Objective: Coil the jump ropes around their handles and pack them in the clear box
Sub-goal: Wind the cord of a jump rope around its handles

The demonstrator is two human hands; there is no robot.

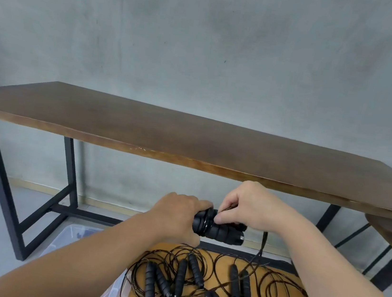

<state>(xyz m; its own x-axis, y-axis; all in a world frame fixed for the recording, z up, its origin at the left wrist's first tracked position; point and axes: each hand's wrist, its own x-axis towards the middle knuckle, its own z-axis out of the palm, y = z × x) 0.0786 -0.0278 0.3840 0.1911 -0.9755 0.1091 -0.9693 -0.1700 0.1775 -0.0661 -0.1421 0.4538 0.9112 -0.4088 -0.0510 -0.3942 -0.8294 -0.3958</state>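
Nearest the camera, loose ropes [199,286] lie tangled on a tan board [294,283], thin dark cords looping around and over many black ribbed grips that lie at different angles. To the left of the board, partly hidden by the left forearm, is the clear box [66,236]; a few small dark shapes show inside near its far wall, too blurred to tell what they are.

Both forearms reach forward from the bottom corners and meet above the far edge of the board. The left hand [176,216] is palm-down, its fingers curled round one end of a pair of handles [219,227] held side by side and roughly level. The right hand [249,209] arches over the other end, thumb and forefinger pinching the cord [263,242] against the handles where a few turns already wrap them. From under the right hand the cord hangs down to the pile on the board.

Beyond the hands stands a long brown counter [190,142] on black metal legs, and behind it a grey wall [204,37].
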